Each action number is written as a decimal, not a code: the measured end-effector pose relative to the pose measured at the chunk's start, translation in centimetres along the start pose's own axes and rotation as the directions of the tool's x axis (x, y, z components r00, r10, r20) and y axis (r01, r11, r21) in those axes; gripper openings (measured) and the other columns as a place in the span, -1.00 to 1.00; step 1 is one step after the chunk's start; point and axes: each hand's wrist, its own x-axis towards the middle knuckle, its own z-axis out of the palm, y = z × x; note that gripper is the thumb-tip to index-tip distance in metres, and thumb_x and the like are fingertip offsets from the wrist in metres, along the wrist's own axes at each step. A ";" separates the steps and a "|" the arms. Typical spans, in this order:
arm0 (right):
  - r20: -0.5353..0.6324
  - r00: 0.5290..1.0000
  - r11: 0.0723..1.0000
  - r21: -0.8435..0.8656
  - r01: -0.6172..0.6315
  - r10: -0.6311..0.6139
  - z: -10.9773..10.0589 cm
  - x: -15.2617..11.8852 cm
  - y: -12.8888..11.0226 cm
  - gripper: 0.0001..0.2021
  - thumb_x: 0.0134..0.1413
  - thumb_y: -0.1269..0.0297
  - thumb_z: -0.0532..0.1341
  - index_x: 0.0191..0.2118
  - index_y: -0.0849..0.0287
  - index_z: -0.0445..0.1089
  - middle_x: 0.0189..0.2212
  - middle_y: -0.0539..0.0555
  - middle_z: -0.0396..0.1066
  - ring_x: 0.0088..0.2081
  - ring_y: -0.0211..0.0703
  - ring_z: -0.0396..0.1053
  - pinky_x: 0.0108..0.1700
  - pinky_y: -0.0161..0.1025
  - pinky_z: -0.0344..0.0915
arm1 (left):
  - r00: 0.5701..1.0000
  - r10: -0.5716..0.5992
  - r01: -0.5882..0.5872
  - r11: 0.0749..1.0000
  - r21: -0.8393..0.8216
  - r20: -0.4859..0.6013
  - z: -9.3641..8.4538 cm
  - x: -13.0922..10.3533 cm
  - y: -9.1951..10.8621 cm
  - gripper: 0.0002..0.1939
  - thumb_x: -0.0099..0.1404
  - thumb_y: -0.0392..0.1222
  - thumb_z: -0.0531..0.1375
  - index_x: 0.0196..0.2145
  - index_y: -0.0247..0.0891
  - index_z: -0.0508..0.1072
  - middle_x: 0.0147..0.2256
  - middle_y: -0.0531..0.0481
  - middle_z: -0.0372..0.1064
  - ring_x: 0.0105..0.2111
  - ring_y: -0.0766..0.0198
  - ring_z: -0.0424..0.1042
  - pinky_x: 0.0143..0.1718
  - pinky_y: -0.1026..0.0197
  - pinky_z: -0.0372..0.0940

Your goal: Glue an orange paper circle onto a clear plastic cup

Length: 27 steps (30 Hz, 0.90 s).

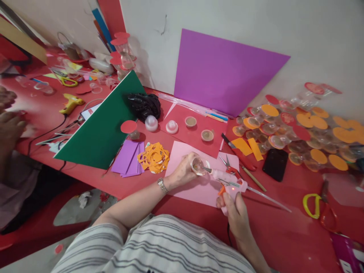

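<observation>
Over the pink sheet [182, 156], my left hand [184, 171] has its fingers wrapped round a clear plastic cup [198, 165], its open side toward me. My right hand [234, 208] grips a pink glue gun [223, 175] with an orange trigger, and a clear glue stick trails from its back. The gun's nozzle points into the cup's mouth; whether it touches the cup cannot be made out. Behind the gun, red-handled scissors [232, 170] lie open on the pink sheet.
A green board [105, 129] leans at the left, near purple strips [127, 157] and orange cut paper [154, 157]. At the right are a black phone [275, 164], stacked cups with orange discs [309, 121] and yellow-red scissors [312, 206]. Another person's hands [10, 121] show at far left.
</observation>
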 end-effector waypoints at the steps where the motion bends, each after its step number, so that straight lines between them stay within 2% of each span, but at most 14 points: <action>1: 0.000 1.000 1.000 0.000 0.000 0.000 0.0 0.0 0.0 -0.56 0.12 -0.10 0.30 -0.44 0.03 0.08 -0.61 -0.13 0.25 -0.54 -0.24 0.26 -0.48 -0.25 0.28 | 1.000 0.000 0.000 1.000 -0.019 0.000 0.1 0.0 -0.1 -0.70 0.17 -0.10 0.38 -0.26 -0.23 0.37 -0.24 -0.05 0.40 -0.24 0.19 0.40 -0.14 0.12 0.33; 6: -0.002 1.000 1.000 0.005 -0.002 0.002 0.1 -0.1 0.0 -0.58 0.15 -0.10 0.28 -0.42 0.04 0.10 -0.60 -0.12 0.26 -0.53 -0.25 0.25 -0.46 -0.25 0.27 | 1.000 0.026 -0.026 0.996 -0.086 0.000 0.3 0.1 -0.5 -0.69 0.20 -0.11 0.35 -0.21 -0.24 0.33 -0.20 -0.07 0.37 -0.23 0.19 0.40 -0.16 0.14 0.33; 11: 0.007 1.000 1.000 0.015 -0.006 0.006 0.2 -0.2 0.0 -0.55 0.15 -0.13 0.27 -0.44 0.04 0.08 -0.62 -0.13 0.24 -0.54 -0.26 0.24 -0.46 -0.26 0.26 | 0.997 0.073 -0.071 0.993 -0.090 0.018 0.1 -0.1 -0.7 -0.72 0.23 -0.18 0.28 -0.13 -0.23 0.32 -0.12 -0.12 0.37 -0.14 0.14 0.40 -0.07 0.09 0.33; 17: 0.003 1.000 0.999 0.015 -0.030 0.030 0.6 -0.2 0.1 -0.53 0.12 -0.14 0.29 -0.45 0.04 0.07 -0.62 -0.12 0.25 -0.54 -0.26 0.25 -0.45 -0.26 0.26 | 0.991 0.128 -0.123 0.987 -0.101 0.041 0.0 -0.1 -1.4 -0.66 0.17 -0.33 0.20 -0.08 -0.22 0.30 -0.07 -0.12 0.37 -0.08 0.11 0.40 0.02 0.05 0.33; 20: -0.017 0.999 0.999 0.015 -0.044 0.044 0.9 -0.4 -0.2 -0.51 0.07 -0.14 0.33 -0.45 0.03 0.04 -0.64 -0.14 0.23 -0.55 -0.26 0.24 -0.47 -0.26 0.25 | 0.990 0.125 -0.119 0.988 -0.096 0.057 0.1 -0.1 -1.3 -0.67 0.17 -0.32 0.20 -0.08 -0.23 0.30 -0.08 -0.12 0.38 -0.09 0.11 0.41 0.01 0.05 0.34; 23: -0.092 0.995 0.999 0.021 -0.045 0.047 0.9 -0.7 -0.8 -0.54 0.09 -0.12 0.31 -0.43 0.04 0.07 -0.62 -0.14 0.24 -0.55 -0.27 0.23 -0.48 -0.27 0.24 | 0.995 0.087 -0.081 0.992 -0.100 0.057 0.1 0.0 -0.8 -0.72 0.26 -0.22 0.19 -0.07 -0.23 0.30 -0.07 -0.14 0.38 -0.07 0.12 0.42 0.02 0.05 0.34; 27: -0.294 0.955 1.000 0.019 -0.017 0.022 -0.1 -0.7 -1.8 -0.60 0.11 -0.08 0.28 -0.42 0.06 0.10 -0.57 -0.14 0.26 -0.50 -0.28 0.27 -0.43 -0.28 0.28 | 0.998 0.040 -0.035 0.993 -0.111 0.045 0.0 0.0 -0.1 -0.76 0.29 -0.18 0.19 -0.10 -0.24 0.32 -0.09 -0.14 0.40 -0.10 0.13 0.43 0.01 0.06 0.35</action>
